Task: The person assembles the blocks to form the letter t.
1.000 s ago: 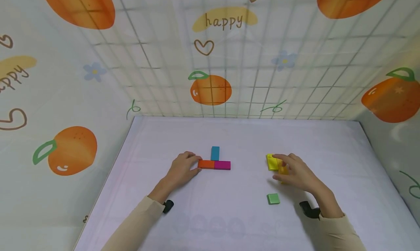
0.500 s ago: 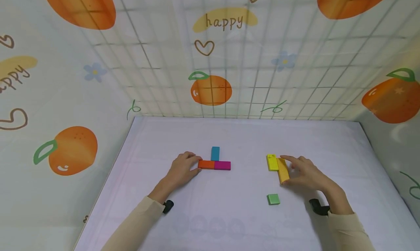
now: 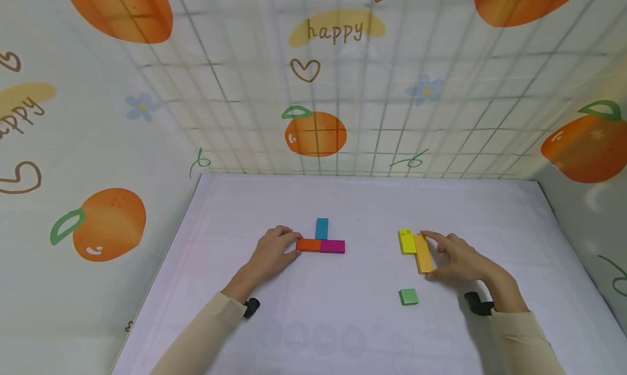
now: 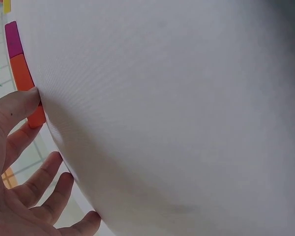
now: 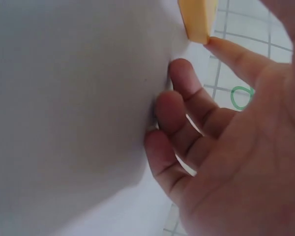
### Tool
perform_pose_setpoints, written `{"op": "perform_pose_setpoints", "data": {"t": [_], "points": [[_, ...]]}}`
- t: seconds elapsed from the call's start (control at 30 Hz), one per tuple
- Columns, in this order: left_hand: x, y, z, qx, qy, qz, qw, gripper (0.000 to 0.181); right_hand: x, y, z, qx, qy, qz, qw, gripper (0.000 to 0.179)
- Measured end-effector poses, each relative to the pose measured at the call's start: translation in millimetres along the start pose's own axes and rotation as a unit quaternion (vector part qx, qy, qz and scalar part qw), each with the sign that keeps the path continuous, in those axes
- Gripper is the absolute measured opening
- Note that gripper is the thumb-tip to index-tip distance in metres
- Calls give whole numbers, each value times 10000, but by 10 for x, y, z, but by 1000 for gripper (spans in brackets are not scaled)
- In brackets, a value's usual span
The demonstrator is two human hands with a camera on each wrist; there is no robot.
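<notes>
In the head view my left hand [image 3: 271, 255] pinches the left end of an orange block [image 3: 308, 245] between thumb and index finger. A magenta block [image 3: 333, 246] continues the row end to end, and a blue block [image 3: 321, 229] stands out from its far side. The left wrist view shows the thumb over the orange block [image 4: 22, 73], other fingers spread on the table. My right hand [image 3: 462, 258] holds an amber block [image 3: 423, 254] lengthwise, index fingertip at its far end, thumb at its near end. Along the amber block's left side lies a yellow block [image 3: 406, 241].
A small green block [image 3: 409, 297] lies nearer the body, below the amber one. The white table [image 3: 362, 299] is bounded by a printed curtain [image 3: 245, 119] at the back and sides.
My right hand has shifted right, uncovering the yellow and amber blocks; the amber block is turned slightly straighter beside the yellow one. The left hand stays on the orange block.
</notes>
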State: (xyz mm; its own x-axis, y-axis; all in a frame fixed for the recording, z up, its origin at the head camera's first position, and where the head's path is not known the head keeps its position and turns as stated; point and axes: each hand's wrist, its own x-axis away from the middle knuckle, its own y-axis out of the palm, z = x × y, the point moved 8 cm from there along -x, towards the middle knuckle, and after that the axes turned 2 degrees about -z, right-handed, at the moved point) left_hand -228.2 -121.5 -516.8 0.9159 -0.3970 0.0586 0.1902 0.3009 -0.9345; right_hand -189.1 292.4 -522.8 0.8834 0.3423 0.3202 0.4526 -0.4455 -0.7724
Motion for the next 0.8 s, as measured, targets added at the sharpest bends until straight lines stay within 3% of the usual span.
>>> {"op": "perform_pose_setpoints", "data": {"t": [0.23, 0.8], "points": [[-2, -4, 5, 39, -2, 11, 10000, 39, -36, 19, 32, -6, 107, -82, 9999, 103], [-5, 11, -6, 49, 13, -4, 10000, 39, -39, -15, 60, -54, 37, 246, 9997, 99]]}}
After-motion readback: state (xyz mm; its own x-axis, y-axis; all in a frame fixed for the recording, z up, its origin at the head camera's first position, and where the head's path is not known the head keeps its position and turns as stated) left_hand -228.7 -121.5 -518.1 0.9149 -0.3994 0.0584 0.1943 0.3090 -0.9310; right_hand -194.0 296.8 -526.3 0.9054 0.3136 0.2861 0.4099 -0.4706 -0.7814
